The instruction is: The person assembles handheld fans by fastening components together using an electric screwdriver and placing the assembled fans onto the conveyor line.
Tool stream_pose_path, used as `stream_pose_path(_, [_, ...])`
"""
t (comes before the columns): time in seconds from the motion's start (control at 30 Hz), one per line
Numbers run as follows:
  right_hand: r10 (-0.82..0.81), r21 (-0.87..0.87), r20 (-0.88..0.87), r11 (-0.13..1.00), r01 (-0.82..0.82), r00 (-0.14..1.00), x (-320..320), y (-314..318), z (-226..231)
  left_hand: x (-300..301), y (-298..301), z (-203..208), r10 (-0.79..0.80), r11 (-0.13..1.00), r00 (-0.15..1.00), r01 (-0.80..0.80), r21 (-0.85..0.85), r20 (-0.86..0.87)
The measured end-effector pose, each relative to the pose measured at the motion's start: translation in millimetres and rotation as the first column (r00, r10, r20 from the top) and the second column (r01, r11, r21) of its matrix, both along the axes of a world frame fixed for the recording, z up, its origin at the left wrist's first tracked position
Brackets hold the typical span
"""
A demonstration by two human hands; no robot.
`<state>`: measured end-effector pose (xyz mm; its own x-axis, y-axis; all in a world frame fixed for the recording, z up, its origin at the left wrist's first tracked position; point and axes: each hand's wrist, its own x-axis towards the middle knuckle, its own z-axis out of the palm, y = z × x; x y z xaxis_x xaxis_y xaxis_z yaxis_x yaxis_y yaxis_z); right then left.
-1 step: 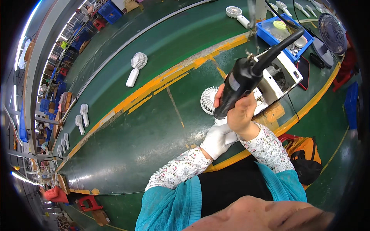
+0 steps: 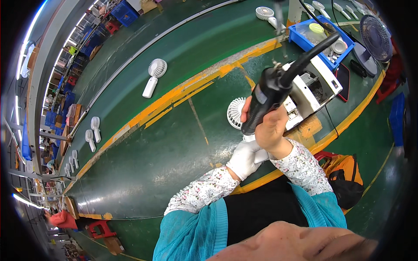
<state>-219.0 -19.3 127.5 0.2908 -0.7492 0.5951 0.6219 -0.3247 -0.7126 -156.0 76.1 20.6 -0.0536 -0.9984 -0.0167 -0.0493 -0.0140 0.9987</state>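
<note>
My right hand (image 2: 273,130), bare, is wrapped round a black electric screwdriver (image 2: 266,98) with a thick cable running up and to the right. The tool points down at a white handheld fan (image 2: 236,112), whose round grille lies on the green bench. My left hand (image 2: 244,162), in a white glove, is closed on the fan's handle below the tool. The screwdriver's tip and most of the handle are hidden by my hands.
Beside my right hand stands a white open-topped box-like device (image 2: 315,85). Behind it are a blue tray (image 2: 296,31) of parts and a dark desk fan (image 2: 375,39). More white handheld fans (image 2: 157,68) lie along the green belt (image 2: 196,48) beyond the yellow-taped edge.
The screwdriver's top end and cable have shifted slightly left, with a small movement of my right hand. My left hand and the fan look the same.
</note>
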Motion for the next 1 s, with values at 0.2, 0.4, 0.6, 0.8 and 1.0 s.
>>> stream_pose_path(0.2, [0.027, 0.105, -0.088, 0.994, -0.018, 0.996, -1, 0, -1, -3, -2, 56, 0.103, 0.967, 0.919, -0.002, -0.255, 0.381])
stream_pose_path(0.4, [0.111, 0.114, -0.098, 0.988, -0.100, 0.989, -1, -1, -3, -2, -1, 60, 0.150, 0.964, 0.923, -0.058, -0.258, 0.354])
stream_pose_path(0.6, [0.168, 0.163, -0.076, 0.975, -0.154, 0.983, -6, -1, -5, -8, 1, 57, 0.023, 0.993, 1.000, -0.023, -0.113, -0.005])
stream_pose_path(0.8, [0.059, 0.218, 0.103, 0.973, -0.081, 0.993, -19, -18, 3, 35, -35, 75, 0.410, 0.818, 0.661, 0.037, 0.573, -0.628])
stream_pose_path(1.0, [0.039, 0.127, -0.024, 0.991, -0.036, 0.999, -15, -18, 1, 215, -126, 55, 0.761, 0.636, 0.507, -0.707, -0.310, 0.404])
